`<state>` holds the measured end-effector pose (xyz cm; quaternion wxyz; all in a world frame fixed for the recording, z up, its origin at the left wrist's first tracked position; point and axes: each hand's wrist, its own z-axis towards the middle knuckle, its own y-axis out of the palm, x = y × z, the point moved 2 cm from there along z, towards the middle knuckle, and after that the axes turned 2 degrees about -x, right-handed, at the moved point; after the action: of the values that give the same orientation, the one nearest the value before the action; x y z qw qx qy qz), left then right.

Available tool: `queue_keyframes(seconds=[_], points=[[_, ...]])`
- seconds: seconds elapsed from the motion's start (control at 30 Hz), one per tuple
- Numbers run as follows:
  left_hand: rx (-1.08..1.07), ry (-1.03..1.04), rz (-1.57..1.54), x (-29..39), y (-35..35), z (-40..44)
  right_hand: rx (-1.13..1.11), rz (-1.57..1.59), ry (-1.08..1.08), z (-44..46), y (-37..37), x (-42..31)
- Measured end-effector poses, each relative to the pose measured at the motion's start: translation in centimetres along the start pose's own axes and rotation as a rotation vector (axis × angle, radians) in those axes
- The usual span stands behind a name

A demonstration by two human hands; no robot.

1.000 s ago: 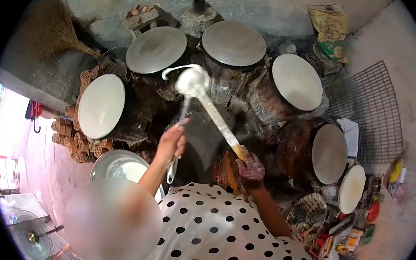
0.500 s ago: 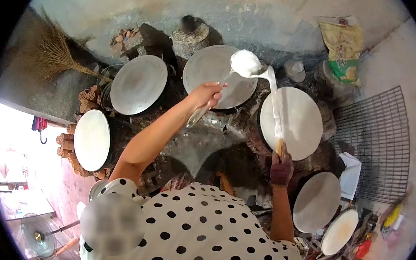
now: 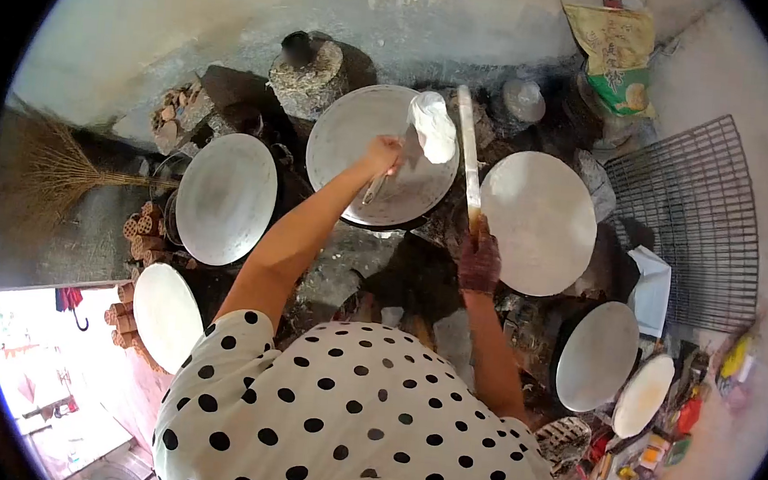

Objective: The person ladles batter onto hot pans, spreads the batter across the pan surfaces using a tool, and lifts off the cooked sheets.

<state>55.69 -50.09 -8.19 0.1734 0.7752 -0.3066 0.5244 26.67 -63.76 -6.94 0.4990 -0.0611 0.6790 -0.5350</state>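
Note:
My left hand (image 3: 383, 156) is closed round the handle of a ladle (image 3: 411, 137). The ladle is tilted over the right side of the middle round griddle (image 3: 347, 133), with thick white batter (image 3: 434, 128) at its bowl; whether the batter touches the griddle I cannot tell. My right hand (image 3: 479, 261), in a dark reddish glove, grips a long flat spatula (image 3: 468, 147) smeared with white batter. The spatula points away from me, between the middle griddle and the right griddle (image 3: 538, 225), whose surface is covered by a pale round layer.
Other round griddles stand at the left (image 3: 227, 199), lower left (image 3: 166, 313) and lower right (image 3: 598, 356). A pale disc (image 3: 643, 396) lies beyond the last. A wire rack (image 3: 687, 228) leans at right, below a yellow-green sack (image 3: 616, 64). A twig broom (image 3: 64, 174) is at left.
The ladle has tipped over the middle griddle. The spatula has moved left, off the right griddle and apart from the ladle. The view has shifted a little.

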Motion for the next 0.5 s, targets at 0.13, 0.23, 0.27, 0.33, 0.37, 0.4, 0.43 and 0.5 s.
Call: queue_keyframes(seconds=[0.13, 0.23, 0.27, 0.33, 0.37, 0.4, 0.43, 0.5], points=[[0.112, 0.083, 0.594, 2.9, -3.0, -1.4, -0.257, -0.154, 0.272, 2.1, 10.4, -2.3], [0.430, 0.232, 0.811, 4.3, -6.7, -4.1, -0.189, 0.452, 0.248, 4.3, 11.9, -5.6], [0.421, 0.156, 0.760, 4.9, -8.4, -5.1, -0.185, 0.456, 0.252, 3.6, 13.0, -4.2], [0.609, 0.416, 0.780, 4.7, -11.6, -7.8, -0.047, 0.558, 0.170, 1.1, 12.5, -3.8], [0.619, 0.415, 0.639, 4.7, -12.7, -9.4, 0.018, 0.432, 0.140, -0.3, 11.7, -4.2], [0.704, 0.534, 0.653, 4.4, -13.7, -10.7, 0.010, 0.424, 0.137, -0.9, 12.6, -5.3], [0.595, 0.418, 0.516, 3.6, -14.4, -11.7, 0.067, 0.586, 0.179, -1.6, 13.8, -6.5], [0.492, 0.311, 0.375, 3.1, -15.3, -13.8, -0.146, 0.300, 0.505, 0.7, 12.6, -10.0]])
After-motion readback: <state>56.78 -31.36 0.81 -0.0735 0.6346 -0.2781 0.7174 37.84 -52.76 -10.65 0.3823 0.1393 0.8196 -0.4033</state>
